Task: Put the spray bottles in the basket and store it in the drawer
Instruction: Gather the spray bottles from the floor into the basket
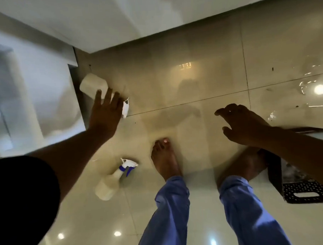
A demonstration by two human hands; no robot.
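Observation:
Two translucent white spray bottles lie on the glossy floor. One spray bottle [93,84] rests at the upper left beside the cabinet, its white trigger head poking out past my fingers. My left hand [105,111] hovers just over it, fingers spread, holding nothing. The other spray bottle [111,180], with a blue and white trigger, lies near my left foot. A black perforated basket [308,192] stands at the right edge, partly hidden under my right forearm. My right hand [242,123] floats above the floor with curled, parted fingers and nothing in it.
White cabinet fronts [45,101] run along the left and across the top. My two bare feet [165,157] and blue trouser legs stand in the middle of the beige tiled floor [201,80]. Ceiling lights glare off the tiles at right.

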